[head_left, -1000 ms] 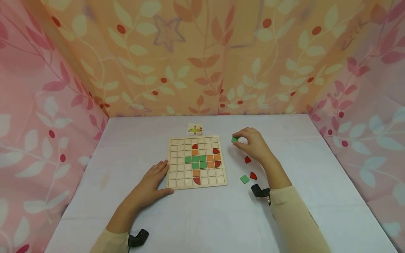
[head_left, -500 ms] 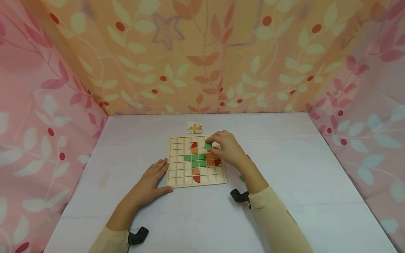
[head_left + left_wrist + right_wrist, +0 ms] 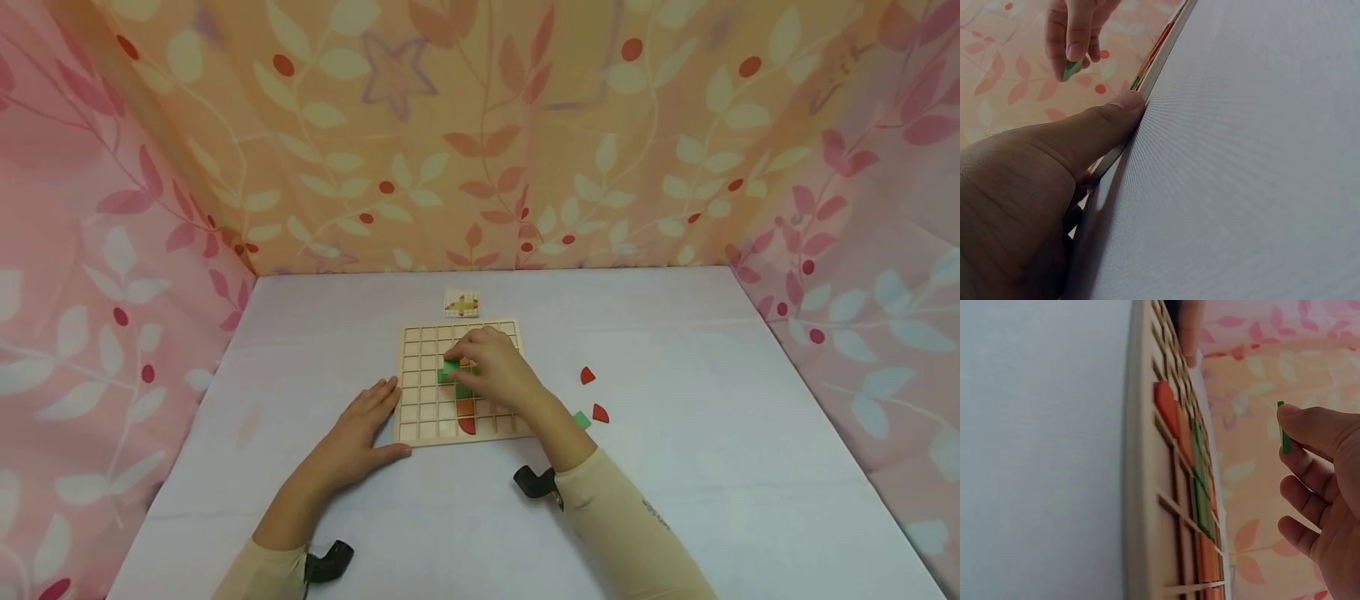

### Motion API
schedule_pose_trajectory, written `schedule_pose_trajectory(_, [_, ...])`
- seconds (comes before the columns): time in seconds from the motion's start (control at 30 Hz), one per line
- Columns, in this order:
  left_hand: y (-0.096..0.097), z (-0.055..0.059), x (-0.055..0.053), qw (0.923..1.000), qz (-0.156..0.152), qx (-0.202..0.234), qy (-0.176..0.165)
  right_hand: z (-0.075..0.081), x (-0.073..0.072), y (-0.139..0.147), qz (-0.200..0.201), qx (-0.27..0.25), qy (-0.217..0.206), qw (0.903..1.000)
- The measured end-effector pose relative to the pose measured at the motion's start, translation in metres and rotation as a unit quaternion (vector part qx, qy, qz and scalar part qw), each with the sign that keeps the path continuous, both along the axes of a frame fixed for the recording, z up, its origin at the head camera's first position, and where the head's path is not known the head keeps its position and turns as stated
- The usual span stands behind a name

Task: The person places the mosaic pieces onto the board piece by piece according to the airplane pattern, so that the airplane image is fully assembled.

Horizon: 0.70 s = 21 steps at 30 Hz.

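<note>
My right hand (image 3: 495,367) pinches a green square tile (image 3: 1284,428) between thumb and fingertips, held above the wooden grid board (image 3: 420,417). In the head view it overlaps the green tiles in the board's middle, and the hand hides much of the board's right side. An orange square (image 3: 466,407) and a red quarter-round tile (image 3: 467,426) sit in cells at the near side. At the board's left edge rests my left hand (image 3: 352,437), its fingers extended along the side and the thumb touching the near corner. The left wrist view shows that thumb (image 3: 1107,122) against the board's edge.
On the white tabletop right of the board lie two red quarter-round tiles (image 3: 587,376) and a loose green square (image 3: 582,420). A small pattern card (image 3: 461,303) lies just behind the board. Floral cloth walls (image 3: 480,167) enclose the table's back and sides.
My right hand has carried the green tile leftward from beside the board to above its middle. The left hand has stayed at the board's left edge.
</note>
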<state>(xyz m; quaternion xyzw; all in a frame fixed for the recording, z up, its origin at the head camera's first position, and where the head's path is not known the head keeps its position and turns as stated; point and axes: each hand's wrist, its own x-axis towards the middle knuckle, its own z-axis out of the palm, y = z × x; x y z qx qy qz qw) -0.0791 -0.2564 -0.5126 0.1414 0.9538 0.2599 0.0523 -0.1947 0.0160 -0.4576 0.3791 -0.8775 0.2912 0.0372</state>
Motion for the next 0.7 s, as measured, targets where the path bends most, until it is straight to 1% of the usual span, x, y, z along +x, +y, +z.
schedule_pose_trajectory(0.13, [-0.001,-0.001,0.002,1.0000,0.000,0.001,0.002,-0.008,0.002,-0.006,0.010,0.013,0.005,0.9999])
schedule_pose_trajectory(0.3, [-0.001,-0.002,0.001,1.0000,-0.003,0.002,0.004,-0.017,0.003,-0.011,0.006,0.030,0.005,0.9995])
schedule_pose_trajectory(0.4, [-0.001,-0.001,0.000,1.0000,-0.005,0.003,0.006,-0.020,0.005,-0.013,-0.002,0.044,0.001,0.9990])
schedule_pose_trajectory(0.53, [-0.001,-0.002,-0.001,1.0000,-0.005,0.000,0.006,-0.022,0.007,-0.015,-0.009,0.045,-0.007,0.9989])
schedule_pose_trajectory(0.7, [-0.002,-0.002,-0.001,1.0000,-0.004,-0.002,0.006,-0.026,0.009,-0.018,-0.005,0.057,0.003,0.9984])
